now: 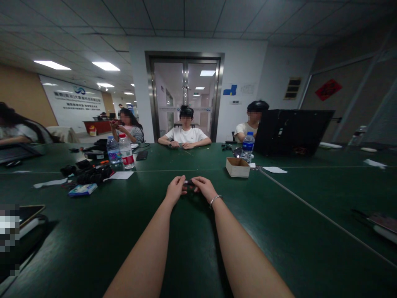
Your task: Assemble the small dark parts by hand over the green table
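Note:
Both my arms reach forward over the green table (192, 240), and the hands meet near its middle. A small dark object with a pale end (188, 182) spans the gap between my fingers; its kind is too small to make out. My left hand (176, 190) is closed on the pale end, thumb and fingers pinched together. On the dark end, the fingers of my right hand (205, 188) are closed too. A silver bracelet (215, 200) circles my right wrist. The fingers hide part of the object.
An open cardboard box (237, 169) stands right of my hands, a blue-capped bottle (248, 147) behind it. Left are two bottles, black gear (89, 174) and a blue packet (82, 190). A black case (291, 132) stands far right. A person in white (186, 134) sits opposite.

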A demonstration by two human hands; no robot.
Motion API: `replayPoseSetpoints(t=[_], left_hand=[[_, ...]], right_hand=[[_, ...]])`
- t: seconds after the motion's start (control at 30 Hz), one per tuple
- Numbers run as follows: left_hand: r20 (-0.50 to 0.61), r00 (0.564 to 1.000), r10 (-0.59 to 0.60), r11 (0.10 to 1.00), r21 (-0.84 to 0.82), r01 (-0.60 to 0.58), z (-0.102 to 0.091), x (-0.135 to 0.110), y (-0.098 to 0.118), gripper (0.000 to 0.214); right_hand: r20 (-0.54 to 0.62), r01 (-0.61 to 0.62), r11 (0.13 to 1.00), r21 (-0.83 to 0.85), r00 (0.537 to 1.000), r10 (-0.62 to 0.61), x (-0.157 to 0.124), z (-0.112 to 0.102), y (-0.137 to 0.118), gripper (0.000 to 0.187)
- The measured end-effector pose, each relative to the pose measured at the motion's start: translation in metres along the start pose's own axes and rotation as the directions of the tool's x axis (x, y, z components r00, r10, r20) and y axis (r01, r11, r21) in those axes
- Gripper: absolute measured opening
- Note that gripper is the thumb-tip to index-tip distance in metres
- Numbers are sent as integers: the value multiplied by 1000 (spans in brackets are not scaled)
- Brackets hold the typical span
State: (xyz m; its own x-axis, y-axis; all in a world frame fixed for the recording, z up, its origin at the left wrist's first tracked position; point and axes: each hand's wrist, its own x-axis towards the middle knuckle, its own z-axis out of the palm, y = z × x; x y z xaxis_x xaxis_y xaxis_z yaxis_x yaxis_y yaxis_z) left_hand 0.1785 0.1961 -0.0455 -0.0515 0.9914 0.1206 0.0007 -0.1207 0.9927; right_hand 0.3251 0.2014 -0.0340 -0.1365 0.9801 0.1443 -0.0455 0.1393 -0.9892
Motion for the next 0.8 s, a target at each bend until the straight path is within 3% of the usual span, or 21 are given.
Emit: replayPoseSetpoints(t=[0.2,0.47,0.57,0.63,0.7,0.77,0.8], left_hand=[[107,991,74,995,-69,-67,-1,-8,10,34],[89,994,70,997,-30,-68,-2,-7,4,30],[-15,994,108,994,-27,-108,0,-3,7,39],[-141,977,160,986,-23,-165,4,-2,24,42],[-169,955,242,969,-12,-247,9,-9,56,36],[-9,933,361,933,21,-360,15,-32,98,27],[101,898,428,900,38,-434,17,-50,120,26]], right_hand=[[-19,21,1000,-16,1000,-21,3,-1,3,14],[-21,19,999,-29,1000,-20,5,-2,6,17],[-8,34,999,-20,999,-34,5,-3,7,21],[-1,37,999,-10,999,-37,6,-3,8,25],[6,39,999,-4,999,-39,7,-3,9,28],[7,45,999,-10,999,-45,7,-3,10,29],[4,53,998,-18,999,-53,8,-3,11,29]])
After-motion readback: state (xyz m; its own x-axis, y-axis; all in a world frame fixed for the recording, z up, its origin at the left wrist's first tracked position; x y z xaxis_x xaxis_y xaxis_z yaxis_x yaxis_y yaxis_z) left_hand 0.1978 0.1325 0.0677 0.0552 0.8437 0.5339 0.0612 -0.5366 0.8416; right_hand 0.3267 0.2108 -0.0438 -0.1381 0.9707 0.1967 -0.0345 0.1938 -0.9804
